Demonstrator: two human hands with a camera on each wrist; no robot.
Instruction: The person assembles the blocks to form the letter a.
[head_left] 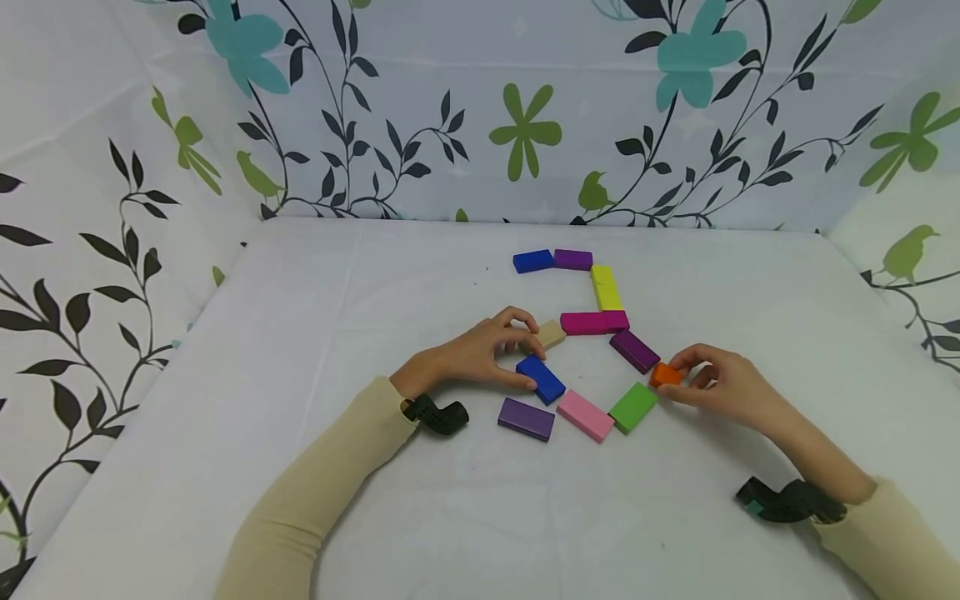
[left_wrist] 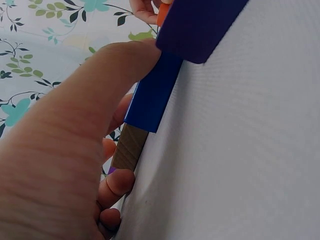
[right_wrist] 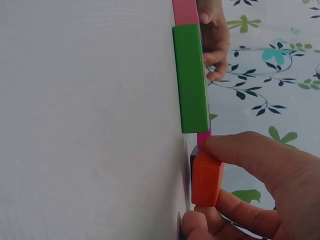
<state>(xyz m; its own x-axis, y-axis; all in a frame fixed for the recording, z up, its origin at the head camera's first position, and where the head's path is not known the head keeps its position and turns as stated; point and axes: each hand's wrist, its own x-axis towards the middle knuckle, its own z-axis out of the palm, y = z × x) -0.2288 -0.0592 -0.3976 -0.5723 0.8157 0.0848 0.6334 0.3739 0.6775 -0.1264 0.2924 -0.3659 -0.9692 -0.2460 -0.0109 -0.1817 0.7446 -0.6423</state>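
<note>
A loose ring of coloured blocks lies on the white cloth in the head view. My left hand (head_left: 491,346) pinches a blue block (head_left: 542,380) between thumb and fingers. Beside its fingertips sits a plain wooden block (head_left: 551,334), partly hidden. My right hand (head_left: 723,383) grips a small orange block (head_left: 665,375) by thumb and fingertips, near the lower end of a dark purple block (head_left: 635,351). A green block (right_wrist: 192,80) lies close to that hand. Pink (head_left: 585,416) and purple (head_left: 527,419) blocks lie on the near side.
Magenta blocks (head_left: 585,323) join the ring's far side. Beyond them a yellow block (head_left: 606,288), a violet block (head_left: 573,260) and another blue block (head_left: 533,262) form a hooked line. A patterned cloth (head_left: 450,50) hangs behind the table (head_left: 420,517).
</note>
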